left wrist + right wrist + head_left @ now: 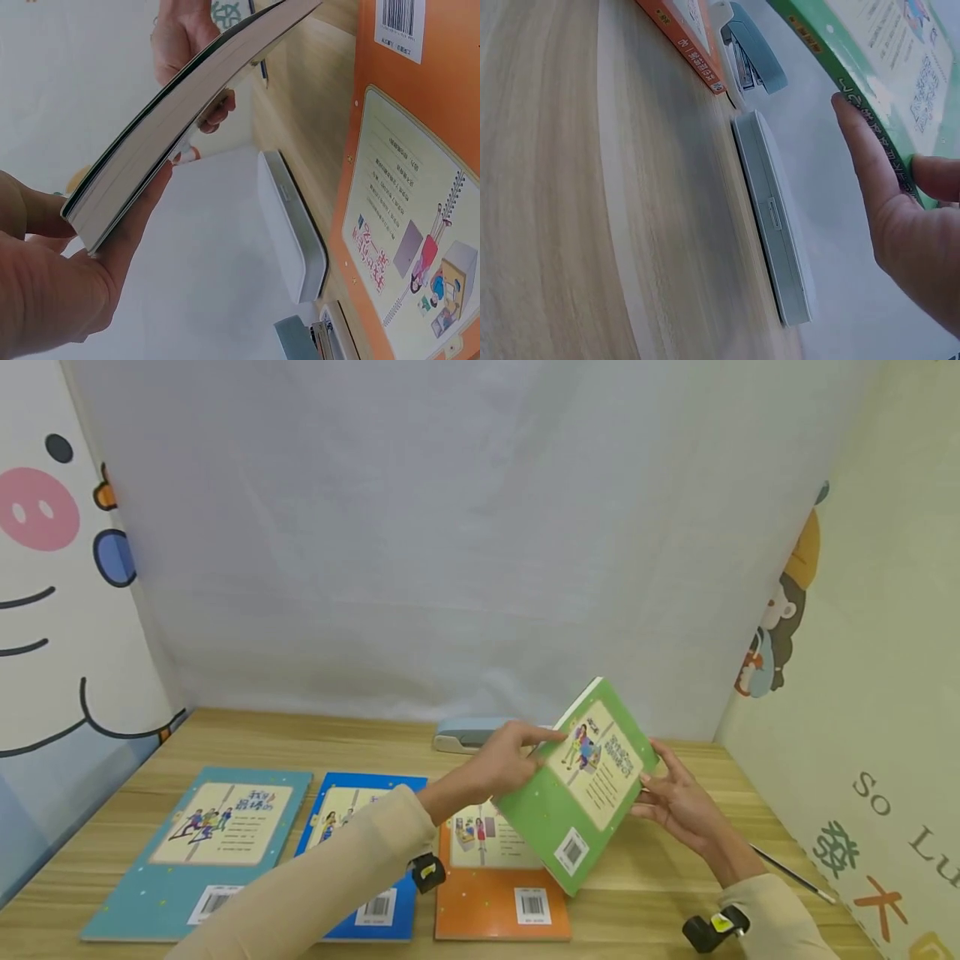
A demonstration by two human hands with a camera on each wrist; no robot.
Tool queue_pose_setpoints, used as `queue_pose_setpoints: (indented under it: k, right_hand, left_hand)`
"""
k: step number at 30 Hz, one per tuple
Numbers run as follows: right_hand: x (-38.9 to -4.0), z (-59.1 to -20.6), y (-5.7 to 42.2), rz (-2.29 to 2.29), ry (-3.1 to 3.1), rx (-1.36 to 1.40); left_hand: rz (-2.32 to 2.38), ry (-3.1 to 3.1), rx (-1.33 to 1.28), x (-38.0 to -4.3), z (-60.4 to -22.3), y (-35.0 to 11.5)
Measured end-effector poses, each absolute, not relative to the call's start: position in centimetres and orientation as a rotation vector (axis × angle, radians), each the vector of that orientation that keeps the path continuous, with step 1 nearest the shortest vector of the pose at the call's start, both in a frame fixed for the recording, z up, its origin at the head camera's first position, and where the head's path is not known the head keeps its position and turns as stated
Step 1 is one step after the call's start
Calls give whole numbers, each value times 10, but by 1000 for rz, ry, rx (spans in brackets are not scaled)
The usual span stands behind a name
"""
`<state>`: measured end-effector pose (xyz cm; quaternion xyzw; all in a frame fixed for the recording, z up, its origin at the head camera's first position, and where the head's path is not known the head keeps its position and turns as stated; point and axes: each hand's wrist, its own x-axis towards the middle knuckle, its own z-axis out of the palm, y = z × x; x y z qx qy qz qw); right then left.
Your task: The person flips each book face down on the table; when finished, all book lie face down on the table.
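Note:
A green book [581, 785], its back cover turned up, is held tilted above the table between both hands. My left hand [506, 764] grips its page-edge side, fingers on one cover and thumb on the other, as the left wrist view shows. The spine side is held by my right hand [678, 802]; in the right wrist view one finger lies along the spine [870, 124] and the thumb is on the cover. Directly below lies an orange book [498, 902], partly covered by the green one.
A blue book [393, 902] and a teal book [157, 893] lie left of the orange one. Behind stand a light-blue stapler [754, 52] and a pale closed case [776, 225]. A thin dark pencil-like stick [795, 872] lies at right. Cloth walls [450, 527] enclose the table.

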<state>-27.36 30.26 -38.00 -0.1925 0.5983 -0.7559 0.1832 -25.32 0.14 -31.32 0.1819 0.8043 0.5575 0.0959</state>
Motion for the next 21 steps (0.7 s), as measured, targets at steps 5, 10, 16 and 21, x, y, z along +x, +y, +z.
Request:
queue_pose_setpoints:
  k: [5, 10, 16, 21]
  right_hand:
    - [-271, -377, 305, -2135, 1692, -529]
    - [-270, -377, 307, -2168, 1704, -519]
    - [-269, -380, 309, -2178, 1752, -503]
    - [-267, -382, 309, -2131, 1812, -515]
  left_hand:
    - [1781, 2259, 429, -253, -318, 3]
    - [1881, 2156, 339, -255, -325, 4]
    - [1971, 2071, 299, -253, -330, 5]
    - [2035, 2014, 297, -251, -334, 8]
